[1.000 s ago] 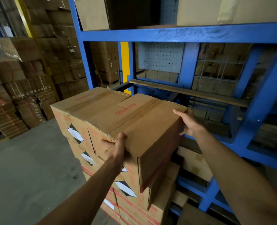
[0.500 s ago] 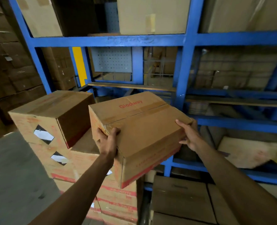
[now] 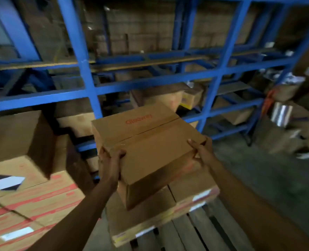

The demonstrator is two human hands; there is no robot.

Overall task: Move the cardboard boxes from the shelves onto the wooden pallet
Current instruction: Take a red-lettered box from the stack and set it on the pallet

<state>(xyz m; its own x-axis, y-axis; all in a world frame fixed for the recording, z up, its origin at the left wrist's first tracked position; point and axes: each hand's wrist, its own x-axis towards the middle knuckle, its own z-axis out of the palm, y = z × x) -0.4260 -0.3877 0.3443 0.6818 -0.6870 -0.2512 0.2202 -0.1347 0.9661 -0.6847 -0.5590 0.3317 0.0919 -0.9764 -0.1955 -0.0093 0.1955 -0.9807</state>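
carrying step: box (image 3: 146,142) held in the air, tilted, above low boxes (image 3: 168,211) on the pallet (image 3: 195,232). left hand (image 3: 111,163) gripping near-left corner, right hand (image 3: 202,151) curled round right edge. next, probably: lowering flat onto the stack, square. red print on lid, blurred, maybe "gladway".

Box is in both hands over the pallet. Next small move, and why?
Probably lower the box onto the boxes already on the pallet. Left hand and right hand grip its near corners, and it hangs tilted right above them.
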